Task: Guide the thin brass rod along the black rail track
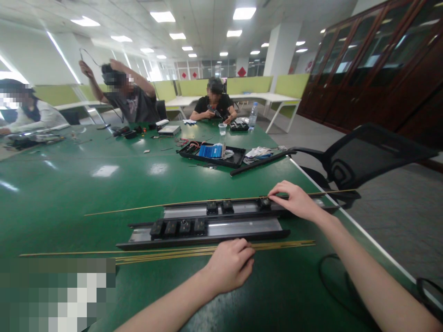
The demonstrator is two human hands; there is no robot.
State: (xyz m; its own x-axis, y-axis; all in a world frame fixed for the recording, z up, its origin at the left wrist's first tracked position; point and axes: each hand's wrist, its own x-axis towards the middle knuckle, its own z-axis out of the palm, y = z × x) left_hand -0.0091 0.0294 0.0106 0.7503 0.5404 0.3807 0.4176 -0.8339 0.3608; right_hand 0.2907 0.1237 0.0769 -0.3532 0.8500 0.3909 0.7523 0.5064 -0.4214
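Note:
My right hand (pixel 292 199) pinches a long thin brass-coloured rod (pixel 134 209), its fingertips at a small black block (pixel 265 203). That rod lies along the far edge of a black rail with a silvery channel (pixel 242 210), which also carries two more black blocks (pixel 219 207). A nearer, similar rail (pixel 238 227) bears several black blocks (pixel 178 228) at its left half. Curled beside it on the table is my left hand (pixel 233 265), over a bundle of brass-coloured rods (pixel 159 256). Whatever its fingers may hold is hidden.
Beyond the rails lie a black tray (pixel 237 159) with a blue item (pixel 211 151), white gloves (pixel 259 154) and a black bar (pixel 259 164). Several people sit around the green table (pixel 131 180). A mesh chair (pixel 367 152) stands at the right; a black cable (pixel 323 272) lies near my right forearm.

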